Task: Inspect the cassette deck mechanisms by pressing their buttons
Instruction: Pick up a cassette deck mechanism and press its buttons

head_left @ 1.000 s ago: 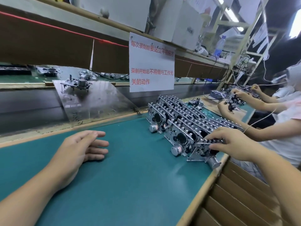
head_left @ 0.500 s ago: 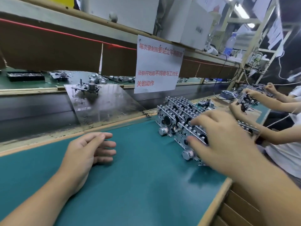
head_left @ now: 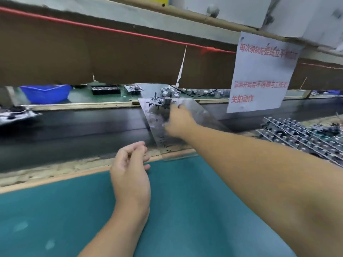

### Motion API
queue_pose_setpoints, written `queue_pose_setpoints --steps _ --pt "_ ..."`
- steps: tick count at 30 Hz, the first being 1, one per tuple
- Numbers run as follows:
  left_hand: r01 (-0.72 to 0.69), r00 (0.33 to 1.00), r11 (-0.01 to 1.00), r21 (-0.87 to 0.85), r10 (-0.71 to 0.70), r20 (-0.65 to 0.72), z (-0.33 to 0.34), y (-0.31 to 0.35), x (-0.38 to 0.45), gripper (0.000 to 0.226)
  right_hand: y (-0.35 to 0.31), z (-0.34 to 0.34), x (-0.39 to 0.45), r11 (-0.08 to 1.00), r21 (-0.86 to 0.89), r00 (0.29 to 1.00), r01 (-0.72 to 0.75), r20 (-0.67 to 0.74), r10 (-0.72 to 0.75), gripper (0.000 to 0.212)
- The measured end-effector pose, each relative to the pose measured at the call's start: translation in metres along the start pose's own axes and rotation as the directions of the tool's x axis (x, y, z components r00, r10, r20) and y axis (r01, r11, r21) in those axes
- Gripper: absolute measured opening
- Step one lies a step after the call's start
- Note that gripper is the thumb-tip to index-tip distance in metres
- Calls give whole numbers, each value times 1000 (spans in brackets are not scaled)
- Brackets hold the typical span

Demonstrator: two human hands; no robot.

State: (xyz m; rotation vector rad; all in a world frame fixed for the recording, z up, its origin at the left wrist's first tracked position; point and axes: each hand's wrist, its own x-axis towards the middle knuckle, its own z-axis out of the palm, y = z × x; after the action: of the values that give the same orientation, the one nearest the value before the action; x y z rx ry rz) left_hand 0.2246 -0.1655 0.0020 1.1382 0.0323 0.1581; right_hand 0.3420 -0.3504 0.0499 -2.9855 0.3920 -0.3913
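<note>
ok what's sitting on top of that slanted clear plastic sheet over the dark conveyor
A single metal cassette deck mechanism sits at the top of the slanted clear plastic sheet. The right hand reaches for it, blurred, covering its near side and part of the sheet.

A single wide-angle head camera looks forward and down across the bench [head_left: 55, 210], close over its near edge. It faces the far edge, where a conveyor belt [head_left: 74, 130] runs

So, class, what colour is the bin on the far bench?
Blue bin, seen in the head view.
</note>
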Motion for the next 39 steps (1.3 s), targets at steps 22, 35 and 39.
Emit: queue_pose_setpoints --steps 22,35,39 --pt "-68 997 994 82 66 32 -1 0 -4 15 -20 17 64 961 228 977 -158 -108 186 35" --pt "-171 955 963 208 109 277 -2 0 -11 33 2 -16 -195 33 935 917 -353 338 214 45" --pt "-90 990 980 176 68 124 -6 0 -5 26 -4 -18 -209 918 369 982 149 -162 -95 93"
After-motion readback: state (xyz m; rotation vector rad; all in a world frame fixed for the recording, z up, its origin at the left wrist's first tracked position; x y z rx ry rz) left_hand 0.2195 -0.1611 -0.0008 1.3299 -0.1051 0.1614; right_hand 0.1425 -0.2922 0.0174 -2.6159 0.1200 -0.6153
